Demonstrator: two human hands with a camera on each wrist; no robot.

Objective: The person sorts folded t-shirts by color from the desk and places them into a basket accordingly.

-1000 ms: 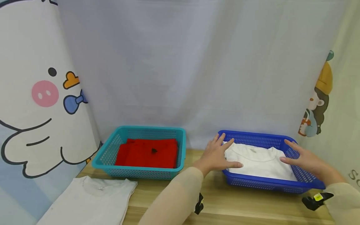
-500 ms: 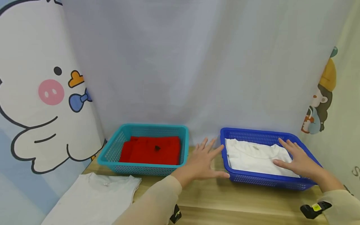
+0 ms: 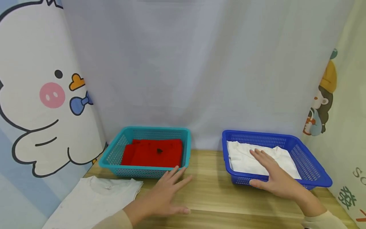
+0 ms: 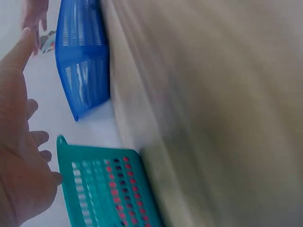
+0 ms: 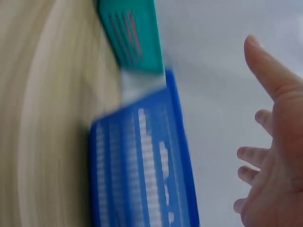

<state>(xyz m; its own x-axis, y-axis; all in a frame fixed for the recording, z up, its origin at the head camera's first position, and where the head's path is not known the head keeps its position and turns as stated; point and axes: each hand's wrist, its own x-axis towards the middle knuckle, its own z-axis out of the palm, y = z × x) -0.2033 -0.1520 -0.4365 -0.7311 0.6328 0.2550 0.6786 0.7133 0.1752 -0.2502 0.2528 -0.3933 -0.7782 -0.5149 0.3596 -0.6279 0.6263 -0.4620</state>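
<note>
My left hand (image 3: pixel 164 194) hovers over the wooden table in front of the teal basket (image 3: pixel 145 167), fingers spread and holding nothing. Inside that basket lies a folded red garment (image 3: pixel 151 154). My right hand (image 3: pixel 275 178) is in front of the blue basket (image 3: pixel 317 181), its fingers extended over the near rim in the head view and nothing in its grasp. A folded white shirt (image 3: pixel 243 159) lies in the blue basket, partly covered by the hand. In the right wrist view the thumb stands apart from the other fingers of the right hand (image 5: pixel 279 156).
Another white shirt (image 3: pixel 97 197) lies folded at the table's left, running out of the frame. Bare wooden table (image 3: pixel 211 178) shows between the baskets. Behind hangs a pale curtain (image 3: pixel 200 70), with printed cartoon cloth on both sides.
My left hand has moved left and nearer, from the blue basket to the front of the teal one. The right hand has drawn back toward the near rim. The shirt stays in the blue basket.
</note>
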